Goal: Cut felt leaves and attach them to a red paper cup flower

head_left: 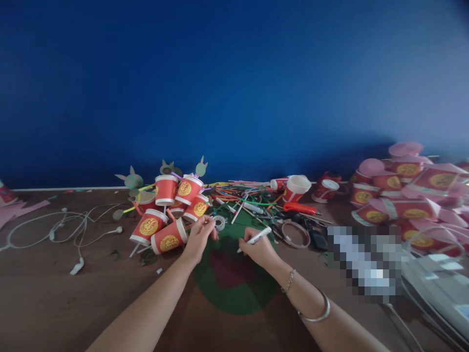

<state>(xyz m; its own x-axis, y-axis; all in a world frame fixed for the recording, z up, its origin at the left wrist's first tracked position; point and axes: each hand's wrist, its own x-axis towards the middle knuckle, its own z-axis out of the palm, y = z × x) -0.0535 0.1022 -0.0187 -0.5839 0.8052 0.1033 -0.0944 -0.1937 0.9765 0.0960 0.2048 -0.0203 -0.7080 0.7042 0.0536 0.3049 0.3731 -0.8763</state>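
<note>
In my right hand (258, 249) is a white marker pen (259, 235), its tip pointing down and left. My left hand (201, 237) has its fingers curled together beside a small clear roll of tape (220, 223). Whether those fingers grip the roll or something smaller, I cannot make out. Below both hands lies a round dark green patch (238, 303) with a dark red shape (234, 271) in its middle. Green paper (234, 232) stretches behind it.
Red paper cups (148, 225) with straws and green rabbit-head cutouts (201, 169) stand left. Loose straws (238, 186) lie behind. A red tool (299, 209), a tape ring (295, 234) and pink-topped cups (408, 168) are right. White earphones (82, 230) sprawl at far left.
</note>
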